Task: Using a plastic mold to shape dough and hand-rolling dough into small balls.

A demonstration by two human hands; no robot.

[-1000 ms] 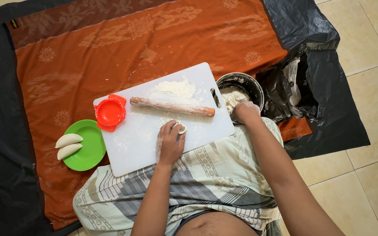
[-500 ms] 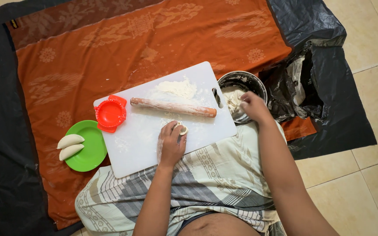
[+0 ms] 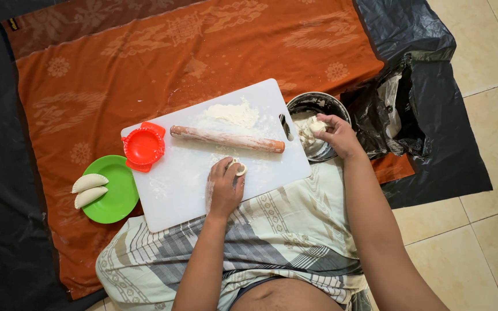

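Head view shows a person seated on the floor with a white cutting board [image 3: 191,190] laid partly across the lap and partly on an orange patterned cloth [image 3: 145,69]. Left hand [image 3: 224,187] rests on the board, its fingers curled over a small round of dough [image 3: 238,167] and pressing it against the floured surface. Right hand [image 3: 334,133] is at the metal bowl [image 3: 318,103] just off the board's right edge, fingers closed around a pale lump of dough [image 3: 317,125] taken from the mass inside. Judged step: portioning dough while an earlier piece is held on the board. The next move would call for bringing the lump clear of the bowl rim to a bare floured patch, without knocking the wooden rolling pin [image 3: 227,139] that lies across the board between the hands and the flour heap [image 3: 233,113]. Dough appears soft, off-white and matte, dusted with flour. A red dumpling press [image 3: 143,146] sits open at the board's left corner; beside it a green plate [image 3: 116,198] carries two folded dumplings [image 3: 89,189], lying side by side.
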